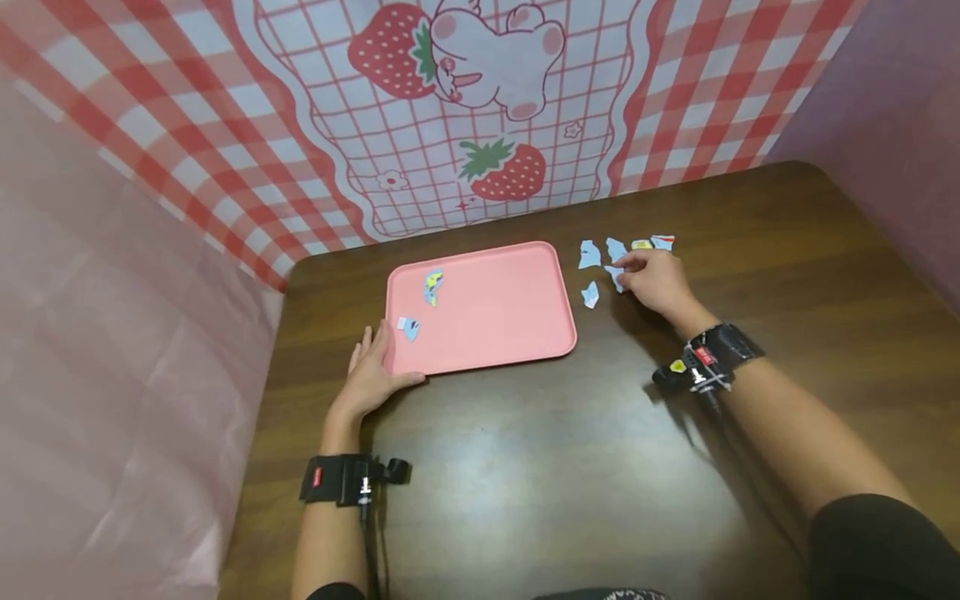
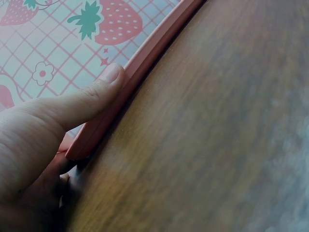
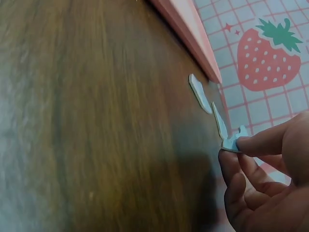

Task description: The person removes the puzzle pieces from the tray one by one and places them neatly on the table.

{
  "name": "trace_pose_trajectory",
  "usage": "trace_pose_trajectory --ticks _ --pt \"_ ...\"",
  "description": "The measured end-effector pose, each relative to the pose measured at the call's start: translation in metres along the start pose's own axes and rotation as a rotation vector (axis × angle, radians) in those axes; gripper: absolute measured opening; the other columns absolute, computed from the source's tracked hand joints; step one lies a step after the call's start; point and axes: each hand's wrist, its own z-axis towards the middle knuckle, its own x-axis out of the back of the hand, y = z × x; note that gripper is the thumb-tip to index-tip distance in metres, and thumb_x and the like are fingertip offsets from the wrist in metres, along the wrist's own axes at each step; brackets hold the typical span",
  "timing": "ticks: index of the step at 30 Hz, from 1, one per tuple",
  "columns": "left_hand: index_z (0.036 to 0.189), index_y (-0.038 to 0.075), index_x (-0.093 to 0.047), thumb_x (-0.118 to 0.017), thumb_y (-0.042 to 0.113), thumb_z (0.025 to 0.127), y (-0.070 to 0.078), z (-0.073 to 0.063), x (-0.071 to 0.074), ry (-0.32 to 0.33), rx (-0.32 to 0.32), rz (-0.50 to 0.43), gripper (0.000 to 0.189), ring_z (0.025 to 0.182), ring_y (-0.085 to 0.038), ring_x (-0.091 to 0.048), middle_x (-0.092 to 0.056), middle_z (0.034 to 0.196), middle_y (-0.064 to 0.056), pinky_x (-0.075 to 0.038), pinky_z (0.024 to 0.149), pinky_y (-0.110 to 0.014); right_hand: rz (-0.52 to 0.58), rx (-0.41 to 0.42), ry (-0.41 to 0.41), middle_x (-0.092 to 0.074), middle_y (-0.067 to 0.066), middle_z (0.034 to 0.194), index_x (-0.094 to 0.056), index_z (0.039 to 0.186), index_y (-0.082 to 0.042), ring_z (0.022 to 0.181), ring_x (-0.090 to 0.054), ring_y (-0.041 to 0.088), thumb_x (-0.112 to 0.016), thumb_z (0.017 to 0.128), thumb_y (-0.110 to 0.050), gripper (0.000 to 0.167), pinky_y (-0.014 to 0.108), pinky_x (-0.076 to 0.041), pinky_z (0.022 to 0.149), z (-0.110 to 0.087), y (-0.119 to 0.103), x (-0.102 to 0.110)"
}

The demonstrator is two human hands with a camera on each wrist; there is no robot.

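Observation:
My left hand [image 1: 371, 375] grips the near left corner of a pink tray [image 1: 495, 312]; its thumb lies along the front rim in the left wrist view, the other fingers at the left side. Two light blue puzzle pieces with irregular edges, one partly yellow [image 1: 433, 286] and one partly white [image 1: 408, 327], lie inside the tray. Right of the tray, my right hand [image 1: 656, 279] pinches a light blue puzzle piece [image 3: 233, 140] between thumb and fingers. Around this hand lie more pieces: a blue one [image 1: 589, 254], a smaller one [image 1: 590, 294] and a red-edged one [image 1: 663, 242].
The brown wooden table [image 1: 480, 467] extends in front of the tray. Behind it hangs a red-and-white checked cloth [image 1: 300, 142] with strawberries. Pink fabric [image 1: 127, 375] hangs at the left. Cables trail from both wrist cameras.

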Motion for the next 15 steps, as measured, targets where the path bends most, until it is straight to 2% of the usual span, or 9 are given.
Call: trace_pose_trajectory --ticks 8,15 --pt "0.162 0.007 -0.001 -0.08 0.057 0.079 -0.0015 0.001 0.0009 0.0 -0.008 -0.004 0.125 0.154 -0.03 0.011 -0.004 0.168 -0.013 0.006 0.12 -0.052 -0.105 0.017 -0.019 -0.071 0.016 0.082 -0.076 0.097 0.002 0.075 -0.061 0.027 -0.067 0.079 -0.003 0.02 0.039 -0.044 0.069 -0.0038 -0.0009 0.0054" --pt "0.162 0.006 -0.001 -0.081 0.057 0.078 -0.0007 0.0013 0.0011 -0.003 0.006 -0.002 0.127 0.154 -0.03 0.01 -0.003 0.168 -0.014 0.006 0.121 -0.051 -0.15 0.021 -0.049 -0.07 0.019 0.085 -0.074 0.096 0.004 0.081 -0.062 0.037 -0.063 0.078 -0.003 0.022 0.047 -0.044 0.073 -0.0067 -0.001 0.0057"
